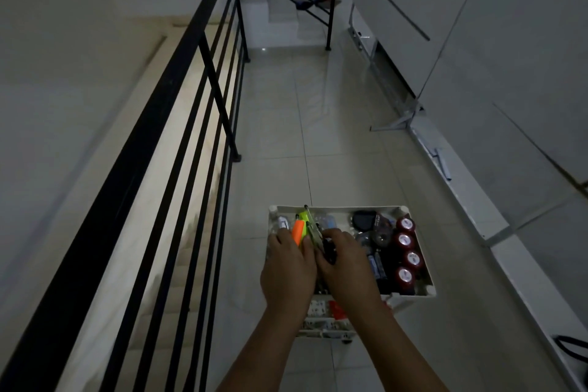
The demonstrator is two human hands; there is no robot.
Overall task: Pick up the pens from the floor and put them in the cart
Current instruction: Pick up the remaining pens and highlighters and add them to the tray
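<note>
tiled landing floor (318, 137), black railing (178, 79) on your left | white cart (426, 267) below you, top tray crowded | both hands over its left side so pens drop inside | left hand (288, 267) closed around orange/yellow pens (300, 227) | right hand (345, 261) steadies bundle, grip unclear

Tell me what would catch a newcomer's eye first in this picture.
Probably the bright orange highlighter and yellow-green highlighter, held with other pens by the left hand and right hand over the white cart at bottom centre. Next, the black stair railing running diagonally up the left side.
</note>
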